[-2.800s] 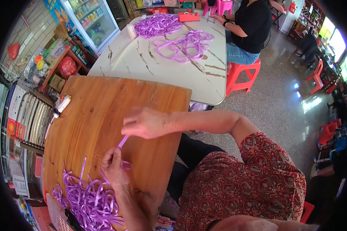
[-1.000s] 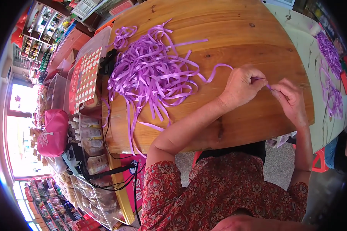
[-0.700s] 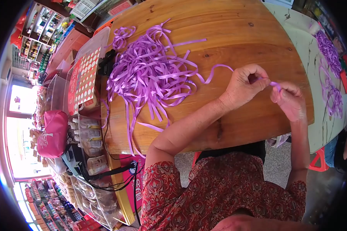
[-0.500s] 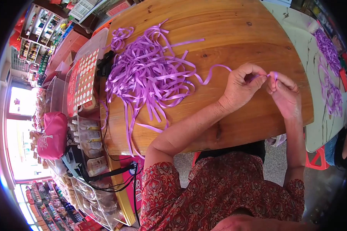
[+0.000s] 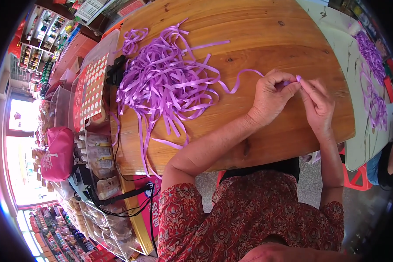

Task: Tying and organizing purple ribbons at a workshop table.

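My left hand and my right hand meet over the wooden table, fingertips pinched together on a short piece of purple ribbon. A ribbon strand curls from my left hand back toward a big loose pile of purple ribbon strips spread on the table to the left. Most of the held piece is hidden by my fingers.
A clear plastic box with a red dotted card stands left of the pile. A pink bag and bottles sit on shelving below the table's left edge. A second pale table with more purple ribbon lies at right, beside a red stool.
Since 2.8 s ago the view has swung round, so the ribbon pile now lies to the left. Over the last second my two hands closed together on the ribbon piece.
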Demonstrator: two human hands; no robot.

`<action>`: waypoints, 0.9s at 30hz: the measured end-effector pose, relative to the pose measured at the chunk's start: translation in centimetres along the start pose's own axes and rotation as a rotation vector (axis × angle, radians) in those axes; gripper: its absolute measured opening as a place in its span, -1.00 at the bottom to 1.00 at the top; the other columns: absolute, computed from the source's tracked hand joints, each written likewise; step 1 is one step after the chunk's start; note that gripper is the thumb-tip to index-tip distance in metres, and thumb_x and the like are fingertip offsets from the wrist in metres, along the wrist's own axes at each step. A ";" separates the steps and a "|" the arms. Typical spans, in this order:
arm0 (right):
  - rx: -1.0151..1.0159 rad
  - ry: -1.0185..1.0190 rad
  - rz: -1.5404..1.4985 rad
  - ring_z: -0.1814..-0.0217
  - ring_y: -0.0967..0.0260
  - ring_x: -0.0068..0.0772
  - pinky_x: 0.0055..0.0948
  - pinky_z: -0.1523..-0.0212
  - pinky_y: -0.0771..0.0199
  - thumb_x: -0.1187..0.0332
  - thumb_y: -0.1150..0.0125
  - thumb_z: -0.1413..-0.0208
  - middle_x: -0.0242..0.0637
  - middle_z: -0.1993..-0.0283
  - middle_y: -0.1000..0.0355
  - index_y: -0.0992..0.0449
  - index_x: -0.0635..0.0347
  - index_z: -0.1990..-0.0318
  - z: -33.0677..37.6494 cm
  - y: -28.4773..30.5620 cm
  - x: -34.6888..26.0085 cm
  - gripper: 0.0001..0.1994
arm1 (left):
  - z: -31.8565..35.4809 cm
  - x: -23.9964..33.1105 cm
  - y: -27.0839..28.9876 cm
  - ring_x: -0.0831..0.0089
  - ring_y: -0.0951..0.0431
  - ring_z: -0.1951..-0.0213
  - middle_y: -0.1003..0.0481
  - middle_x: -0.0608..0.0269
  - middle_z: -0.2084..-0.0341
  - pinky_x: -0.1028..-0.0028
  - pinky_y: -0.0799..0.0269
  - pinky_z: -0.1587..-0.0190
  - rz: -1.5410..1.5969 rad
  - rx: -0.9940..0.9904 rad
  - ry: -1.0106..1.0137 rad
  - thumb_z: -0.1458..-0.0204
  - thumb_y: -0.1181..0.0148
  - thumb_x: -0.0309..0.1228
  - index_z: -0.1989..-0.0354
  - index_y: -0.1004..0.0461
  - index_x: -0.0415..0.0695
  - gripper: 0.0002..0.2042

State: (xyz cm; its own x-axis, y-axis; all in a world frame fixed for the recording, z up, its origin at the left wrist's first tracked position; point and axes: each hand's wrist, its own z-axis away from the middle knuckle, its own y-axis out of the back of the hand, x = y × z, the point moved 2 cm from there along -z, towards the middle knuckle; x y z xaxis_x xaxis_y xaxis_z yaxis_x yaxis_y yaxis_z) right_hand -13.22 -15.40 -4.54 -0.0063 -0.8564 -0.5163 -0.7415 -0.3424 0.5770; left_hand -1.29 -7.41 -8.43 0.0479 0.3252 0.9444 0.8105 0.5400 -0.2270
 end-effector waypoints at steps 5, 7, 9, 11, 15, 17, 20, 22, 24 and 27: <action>0.052 0.084 0.136 0.36 -0.33 -0.31 -0.44 0.37 -0.35 0.65 -0.23 0.11 -0.27 0.38 -0.40 -0.54 0.21 0.18 -0.1 0.1 -0.5 -0.72 | 0.2 0.2 -0.1 0.72 -0.32 0.43 -0.39 0.45 0.48 0.66 -0.27 0.37 -0.039 -0.019 0.011 0.04 -0.26 -0.58 0.37 -0.53 -0.19 -0.93; 0.035 0.079 0.137 0.35 -0.34 -0.30 -0.43 0.36 -0.35 0.64 -0.24 0.12 -0.27 0.40 -0.39 -0.52 0.20 0.19 -0.1 0.1 -0.4 -0.72 | 0.3 0.4 -0.1 0.72 -0.32 0.43 -0.39 0.45 0.47 0.65 -0.28 0.37 -0.080 -0.029 -0.001 0.04 -0.26 -0.58 0.37 -0.54 -0.19 -0.93; 0.017 0.061 0.147 0.35 -0.34 -0.31 -0.44 0.36 -0.35 0.63 -0.25 0.12 -0.27 0.40 -0.39 -0.51 0.20 0.18 0.3 0.0 -0.5 -0.72 | 0.4 0.2 0.2 0.72 -0.33 0.44 -0.40 0.46 0.49 0.66 -0.28 0.37 -0.111 -0.010 -0.041 0.04 -0.26 -0.56 0.39 -0.53 -0.19 -0.94; 0.001 0.041 0.167 0.35 -0.35 -0.31 -0.45 0.36 -0.36 0.62 -0.25 0.11 -0.27 0.40 -0.39 -0.50 0.19 0.18 0.6 0.0 -0.5 -0.71 | 0.4 -0.1 0.1 0.72 -0.34 0.44 -0.42 0.45 0.50 0.67 -0.27 0.39 -0.093 -0.023 -0.008 0.03 -0.25 -0.55 0.39 -0.54 -0.18 -0.96; -0.045 -0.286 -0.242 0.23 -0.39 -0.47 -0.52 0.23 -0.40 0.61 -0.17 -0.01 -0.33 0.25 -0.44 -0.46 0.25 0.11 1.1 -0.3 0.8 -0.75 | 0.8 0.3 -0.3 0.73 -0.35 0.46 -0.48 0.42 0.51 0.69 -0.23 0.46 0.275 -0.029 0.218 0.00 -0.22 -0.51 0.40 -0.54 -0.15 -0.98; -0.061 -0.475 -0.514 0.16 -0.40 -0.52 -0.56 0.16 -0.40 0.62 -0.11 -0.06 -0.32 0.16 -0.45 -0.44 0.31 0.08 1.0 -0.3 1.2 -0.76 | 0.8 1.0 -0.3 0.71 -0.36 0.48 -0.50 0.38 0.51 0.67 -0.25 0.44 0.357 -0.031 0.255 0.01 -0.22 -0.53 0.40 -0.54 -0.16 -0.98; -0.086 -0.592 -0.951 0.10 -0.39 -0.53 -0.56 0.05 -0.38 0.58 -0.07 -0.10 -0.29 0.07 -0.42 -0.40 0.36 0.01 0.4 -0.7 1.3 -0.73 | 0.7 1.5 0.0 0.70 -0.34 0.51 -0.52 0.35 0.51 0.67 -0.22 0.46 0.450 -0.047 0.310 0.00 -0.20 -0.52 0.39 -0.53 -0.18 -0.97; -0.129 -0.572 -1.137 0.08 -0.39 -0.51 -0.56 0.04 -0.38 0.57 -0.07 -0.09 -0.27 0.10 -0.44 -0.41 0.38 0.01 0.7 -0.6 1.8 -0.72 | 0.5 1.2 -0.2 0.72 -0.31 0.53 -0.51 0.36 0.52 0.69 -0.17 0.48 0.480 -0.088 0.347 -0.01 -0.20 -0.50 0.37 -0.54 -0.17 -0.96; -0.148 -0.560 -1.014 0.09 -0.39 -0.54 -0.56 0.05 -0.38 0.58 -0.07 -0.09 -0.29 0.13 -0.45 -0.43 0.36 0.03 0.4 -0.3 1.5 -0.73 | 0.5 1.3 -0.2 0.73 -0.28 0.56 -0.50 0.38 0.53 0.71 -0.08 0.52 0.455 -0.091 0.285 -0.02 -0.19 -0.47 0.37 -0.54 -0.16 -0.94; -0.169 -0.389 -0.645 0.16 -0.39 -0.53 -0.54 0.11 -0.38 0.60 -0.08 -0.06 -0.31 0.21 -0.47 -0.47 0.33 0.08 0.3 0.3 0.9 -0.75 | 0.5 1.6 -0.3 0.77 -0.26 0.57 -0.48 0.44 0.55 0.71 -0.09 0.55 0.309 -0.067 0.317 -0.03 -0.19 -0.46 0.37 -0.54 -0.16 -0.94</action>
State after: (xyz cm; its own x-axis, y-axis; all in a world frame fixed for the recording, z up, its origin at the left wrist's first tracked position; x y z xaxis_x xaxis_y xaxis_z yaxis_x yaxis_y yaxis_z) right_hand -13.59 -16.17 -5.03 0.1336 -0.2800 -0.9507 -0.5660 -0.8090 0.1588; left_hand -1.72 -6.64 -7.02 0.4618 0.2041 0.8632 0.7655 0.4000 -0.5041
